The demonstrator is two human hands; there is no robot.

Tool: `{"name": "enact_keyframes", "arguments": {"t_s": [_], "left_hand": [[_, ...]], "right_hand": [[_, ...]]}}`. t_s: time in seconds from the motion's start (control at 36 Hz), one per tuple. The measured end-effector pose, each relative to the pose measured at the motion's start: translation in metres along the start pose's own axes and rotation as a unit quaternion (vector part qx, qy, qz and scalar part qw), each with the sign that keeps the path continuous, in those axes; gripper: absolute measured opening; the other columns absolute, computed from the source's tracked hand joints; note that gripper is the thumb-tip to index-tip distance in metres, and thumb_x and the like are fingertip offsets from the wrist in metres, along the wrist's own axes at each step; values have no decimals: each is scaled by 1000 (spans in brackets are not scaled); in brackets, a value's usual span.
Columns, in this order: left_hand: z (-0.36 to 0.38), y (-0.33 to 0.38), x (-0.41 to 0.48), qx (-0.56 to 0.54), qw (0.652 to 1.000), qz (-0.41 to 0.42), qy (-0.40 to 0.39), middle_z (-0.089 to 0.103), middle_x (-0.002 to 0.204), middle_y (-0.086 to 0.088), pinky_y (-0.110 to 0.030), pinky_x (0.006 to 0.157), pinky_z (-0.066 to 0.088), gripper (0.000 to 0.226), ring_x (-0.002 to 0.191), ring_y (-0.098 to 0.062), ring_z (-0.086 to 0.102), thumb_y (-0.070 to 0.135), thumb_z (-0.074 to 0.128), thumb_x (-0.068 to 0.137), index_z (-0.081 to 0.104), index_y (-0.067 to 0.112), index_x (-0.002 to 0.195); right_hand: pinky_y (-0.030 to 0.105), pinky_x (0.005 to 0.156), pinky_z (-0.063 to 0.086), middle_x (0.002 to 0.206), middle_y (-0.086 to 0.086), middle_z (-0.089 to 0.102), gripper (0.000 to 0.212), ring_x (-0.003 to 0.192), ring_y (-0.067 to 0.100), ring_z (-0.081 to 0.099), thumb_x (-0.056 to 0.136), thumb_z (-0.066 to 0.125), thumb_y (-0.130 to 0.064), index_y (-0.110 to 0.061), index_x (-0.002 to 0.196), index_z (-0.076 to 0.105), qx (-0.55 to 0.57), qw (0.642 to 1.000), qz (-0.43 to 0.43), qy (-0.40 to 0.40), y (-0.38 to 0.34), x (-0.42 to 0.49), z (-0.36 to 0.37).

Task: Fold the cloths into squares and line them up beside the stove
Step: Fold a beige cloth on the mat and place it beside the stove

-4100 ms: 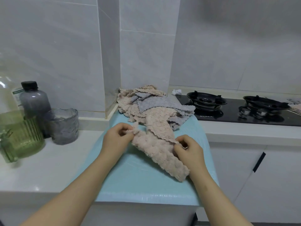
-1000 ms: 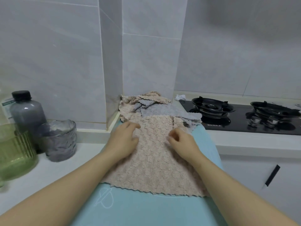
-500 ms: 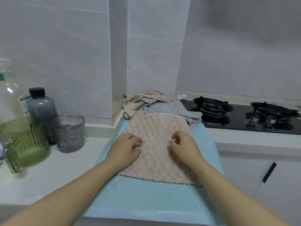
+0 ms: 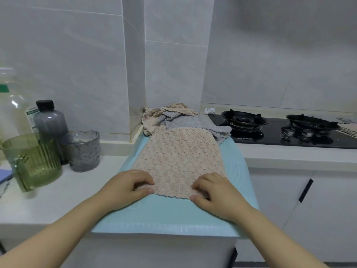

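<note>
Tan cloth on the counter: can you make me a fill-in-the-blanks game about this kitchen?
The left hand and right hand both pinch the tan ____.
The stove has ____ burners.
The grey bottle wears a ____ cap.
Missing words: cloth; two; black.

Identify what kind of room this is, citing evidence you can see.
Probably a home kitchen: a black gas stove set in a white counter, a tiled wall behind, and a green jug beside a dark bottle.
</note>
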State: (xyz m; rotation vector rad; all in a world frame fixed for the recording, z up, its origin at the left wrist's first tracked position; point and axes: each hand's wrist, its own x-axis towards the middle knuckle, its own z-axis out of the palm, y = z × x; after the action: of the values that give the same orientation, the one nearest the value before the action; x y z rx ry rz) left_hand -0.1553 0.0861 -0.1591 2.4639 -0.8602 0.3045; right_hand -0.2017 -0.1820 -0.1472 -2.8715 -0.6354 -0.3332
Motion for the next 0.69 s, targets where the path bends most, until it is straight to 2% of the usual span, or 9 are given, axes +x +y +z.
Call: {"name": "enact_keyframes", "arguments": {"t_s": [0.06, 0.14, 0.22, 0.33, 0.42, 0.5, 0.58, 0.64, 0.69], "left_hand": [[1, 3, -2, 51, 999, 3, 18, 62, 90, 28, -17, 78, 44, 60, 89, 3, 58, 67, 33, 70, 69, 27, 98], [1, 8, -1, 107, 992, 4, 67, 69, 94, 13, -23, 73, 43, 53, 88, -10, 63, 57, 33, 76, 69, 24, 97], [0, 10, 6, 159, 983, 13, 95, 70, 81, 6, -28, 60, 43, 45, 75, -19, 65, 51, 34, 80, 68, 22, 88], [3, 11, 10, 182, 977, 13, 106, 60, 61, 13, -19, 44, 28, 11, 55, -15, 59, 34, 54, 81, 62, 26, 79], [2, 11, 6, 145, 984, -30, 99, 44, 57, 18, -15, 47, 26, 8, 58, -8, 46, 21, 64, 81, 61, 26, 87], [0, 11, 7, 122, 984, -102, 76, 49, 77, 17, -14, 55, 29, 19, 74, -10, 47, 17, 56, 82, 51, 30, 94], [-1, 7, 8, 51, 985, -151, 65, 58, 96, 15, -25, 66, 41, 29, 88, -14, 53, 6, 57, 74, 44, 29, 85], [-1, 5, 8, -3, 986, -152, 61, 61, 98, 8, -32, 77, 46, 34, 93, -17, 57, -1, 57, 73, 45, 30, 82], [-2, 7, 6, -32, 988, -137, 63, 62, 97, 7, -25, 80, 45, 39, 94, -15, 57, -4, 56, 76, 46, 33, 82]], "right_hand": [[17, 90, 29, 123, -13, 53, 77, 112, 9, 43, 68, 20, -70, -29, 122, 55, 2, 1000, -5, -28, 0, -1, -4], [19, 95, 34, 125, -12, 55, 46, 115, 10, 44, 88, 46, -51, -26, 125, 55, 13, 999, -5, -50, 0, -4, -12], [24, 91, 41, 117, -10, 61, 33, 112, 12, 48, 93, 46, -37, -23, 119, 60, 0, 1000, 3, -22, -1, -3, -11], [28, 74, 43, 102, -5, 64, 24, 98, 14, 53, 92, 42, -24, -20, 106, 61, -30, 998, 36, 36, -5, 0, -4], [30, 71, 42, 100, -1, 63, 26, 93, 19, 55, 89, 43, -13, -20, 112, 53, 25, 991, 105, 74, -4, 0, -4], [32, 68, 40, 100, 1, 58, 30, 92, 21, 51, 85, 44, -4, -18, 111, 48, 84, 978, 161, 108, 0, 1, -3], [30, 69, 36, 98, -2, 54, 33, 97, 22, 50, 81, 48, -1, -17, 110, 50, 91, 971, 194, 104, 5, 2, -1], [26, 68, 34, 93, -3, 55, 31, 94, 21, 52, 80, 49, 0, -17, 106, 54, 114, 966, 211, 101, 9, 1, 0], [19, 61, 33, 93, -3, 59, 30, 87, 18, 51, 81, 49, 1, -17, 103, 58, 156, 954, 225, 121, 12, -2, -1]]}}
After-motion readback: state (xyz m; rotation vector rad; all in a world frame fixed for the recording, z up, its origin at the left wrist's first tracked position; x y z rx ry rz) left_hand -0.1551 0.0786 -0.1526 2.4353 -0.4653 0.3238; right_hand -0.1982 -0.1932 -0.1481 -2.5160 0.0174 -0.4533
